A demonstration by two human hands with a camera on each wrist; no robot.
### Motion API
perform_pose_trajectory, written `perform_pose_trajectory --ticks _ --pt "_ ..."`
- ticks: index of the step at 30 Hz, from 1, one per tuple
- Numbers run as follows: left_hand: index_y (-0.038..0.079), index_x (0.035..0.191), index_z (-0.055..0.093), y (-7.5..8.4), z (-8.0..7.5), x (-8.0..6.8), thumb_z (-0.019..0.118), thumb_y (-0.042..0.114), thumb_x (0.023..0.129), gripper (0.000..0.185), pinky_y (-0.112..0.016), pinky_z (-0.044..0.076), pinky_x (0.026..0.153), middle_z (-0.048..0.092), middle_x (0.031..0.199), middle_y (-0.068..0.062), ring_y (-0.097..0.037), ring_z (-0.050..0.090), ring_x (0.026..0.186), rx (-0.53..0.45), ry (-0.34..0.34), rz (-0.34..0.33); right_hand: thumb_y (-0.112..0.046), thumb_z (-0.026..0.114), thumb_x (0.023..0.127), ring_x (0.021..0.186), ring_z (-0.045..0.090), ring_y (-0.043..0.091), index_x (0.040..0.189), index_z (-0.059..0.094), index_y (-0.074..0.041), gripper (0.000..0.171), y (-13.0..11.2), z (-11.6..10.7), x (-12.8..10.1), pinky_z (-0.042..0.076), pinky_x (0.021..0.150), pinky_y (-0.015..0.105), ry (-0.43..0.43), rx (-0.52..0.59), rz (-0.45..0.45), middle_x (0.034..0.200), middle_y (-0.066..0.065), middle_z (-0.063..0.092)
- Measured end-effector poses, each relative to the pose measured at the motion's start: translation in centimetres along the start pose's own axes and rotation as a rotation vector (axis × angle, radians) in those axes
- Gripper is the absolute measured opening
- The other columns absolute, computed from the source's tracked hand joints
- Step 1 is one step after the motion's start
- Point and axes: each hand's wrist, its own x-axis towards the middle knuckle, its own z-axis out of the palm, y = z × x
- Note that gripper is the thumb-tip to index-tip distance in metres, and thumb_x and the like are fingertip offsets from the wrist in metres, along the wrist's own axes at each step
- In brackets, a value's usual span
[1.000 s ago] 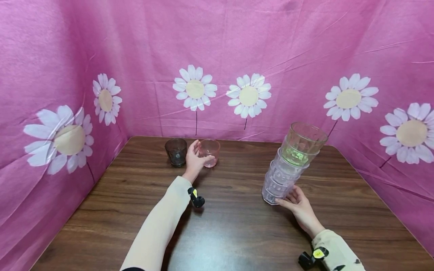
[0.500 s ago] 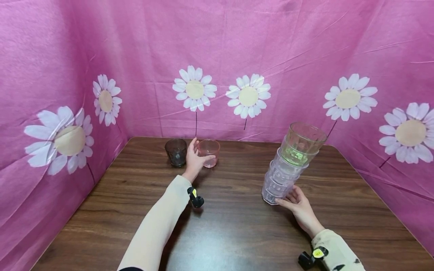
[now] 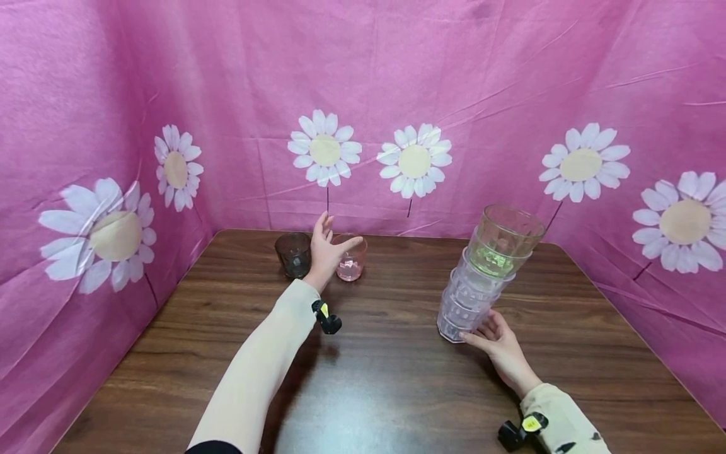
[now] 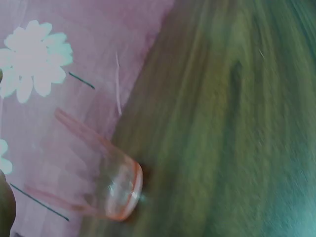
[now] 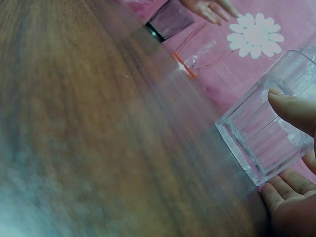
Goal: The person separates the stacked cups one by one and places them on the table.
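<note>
Toward the back of the table stands a pink see-through glass, upright. My left hand hovers just at its left side and above it, thumb and fingers spread apart. The same pink glass shows in the left wrist view with no finger around it. A dark smoky glass stands to the left of that hand. On the right, my right hand holds the lowest part of a tall stack of clear glasses, thumb in front and fingers behind. A green-tinted glass tops the stack.
The wood-grain table spreads under everything. Pink cloth printed with white daisies hangs along its back and both sides. Each wrist wears a small black camera mount, such as the left camera mount.
My left hand has risen off the pink glass, and its thumb and fingers have spread wider. The glass stays where it stood. My right hand and the stack keep still.
</note>
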Motion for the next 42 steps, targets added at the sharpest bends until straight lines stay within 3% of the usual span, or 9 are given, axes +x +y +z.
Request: perform_pose_trajectory --ticks 6,15,25,30,33,38,42 --pt "0.003 0.152 0.031 2.0 1.3 0.3 0.086 0.002 0.075 0.095 -0.028 0.030 0.118 0.043 0.150 -0.016 -0.025 0.037 0.141 -0.060 -0.064 0.005 0.009 0.071 0.084 0.105 0.056 -0.004 0.134 0.036 -0.003 0.062 -0.1 0.0 0.0 0.049 0.089 0.012 0.004 0.000 0.006 0.113 -0.021 0.058" --pt "-0.003 0.152 0.028 5.0 4.5 0.0 0.081 -0.005 0.078 0.091 -0.028 0.032 0.116 0.044 0.148 -0.021 -0.032 0.038 0.141 -0.129 -0.196 0.035 0.011 0.069 0.083 0.104 0.058 -0.002 0.128 0.041 -0.009 0.057 0.1 0.1 -0.1 0.050 0.088 0.013 0.006 0.028 -0.016 0.112 -0.018 0.060" --pt "0.000 0.153 0.028 8.8 8.2 -1.2 0.079 -0.004 0.080 0.089 -0.032 0.033 0.117 0.045 0.147 -0.019 -0.029 0.040 0.140 -0.205 -0.361 0.004 0.012 0.070 0.082 0.103 0.059 -0.001 0.123 0.045 -0.014 0.055 0.3 0.2 -0.1 0.050 0.088 0.014 0.004 0.053 -0.044 0.112 -0.017 0.062" --pt "0.000 0.153 0.029 10.5 10.0 -1.8 0.078 -0.007 0.080 0.089 -0.024 0.037 0.112 0.048 0.145 -0.019 -0.030 0.044 0.137 -0.239 -0.444 0.018 0.011 0.070 0.082 0.103 0.058 -0.002 0.125 0.044 -0.011 0.056 0.2 0.2 -0.1 0.050 0.088 0.014 0.009 0.045 -0.033 0.111 -0.018 0.061" --pt "0.001 0.153 0.031 11.4 10.8 -2.3 0.078 -0.009 0.079 0.088 -0.020 0.040 0.108 0.050 0.144 -0.017 -0.024 0.048 0.134 -0.250 -0.479 0.020 0.011 0.070 0.082 0.103 0.058 -0.003 0.127 0.042 -0.009 0.057 0.1 0.2 -0.1 0.050 0.088 0.013 0.011 0.033 -0.019 0.111 -0.019 0.060" --pt "0.001 0.151 0.034 12.4 11.9 -3.0 0.077 -0.012 0.078 0.085 -0.028 0.041 0.111 0.052 0.142 -0.016 -0.023 0.050 0.132 -0.271 -0.533 0.030 0.011 0.070 0.083 0.104 0.057 -0.003 0.129 0.040 -0.008 0.058 0.1 0.1 -0.1 0.050 0.089 0.013 0.010 0.023 -0.006 0.112 -0.020 0.060" --pt "0.002 0.151 0.035 13.2 12.7 -3.6 0.077 -0.010 0.078 0.084 -0.027 0.041 0.110 0.053 0.142 -0.014 -0.022 0.050 0.133 -0.255 -0.591 0.053 0.012 0.070 0.083 0.104 0.058 -0.002 0.128 0.041 -0.010 0.057 0.3 0.1 -0.1 0.050 0.088 0.014 0.010 0.034 -0.016 0.112 -0.019 0.061"
